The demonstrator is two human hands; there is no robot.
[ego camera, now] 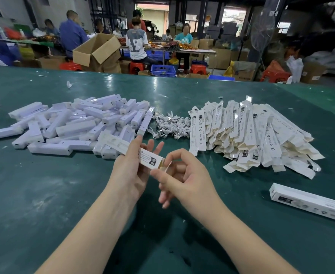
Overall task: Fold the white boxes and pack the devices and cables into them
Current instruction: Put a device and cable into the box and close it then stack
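Left hand grips a long white printed cardboard box mid-air over the dark green counter, thumb on the near face, the other fingers spread straight out behind it. Right hand works the box's near end: thumb and forefinger pinch the small end flap, the remaining fingers loosely curled beneath. The gold-toned inner lining shows at the open end, so this box reads as erected but not yet closed; whether anything is inside it cannot be told. To do the step well, I judge the left hand should keep the tube square without crushing it, while the right creases the flap cleanly along its score and tucks it straight in rather than at an angle, so that the thin card does not buckle. Supplies lie beyond the hands: a heap of long white plastic devices to the left, a tangle of small coiled white cables in the middle, and a fanned pile of flat unfolded white box blanks to the right, printed with compliance marks. One assembled long white box lies alone on the counter at the right edge, its ends apparently shut; contents unseen. Behind the counter, an open brown corrugated carton stands tilted, interior hidden, and a blue plastic crate sits on the floor among red stools, where other people work at tables.
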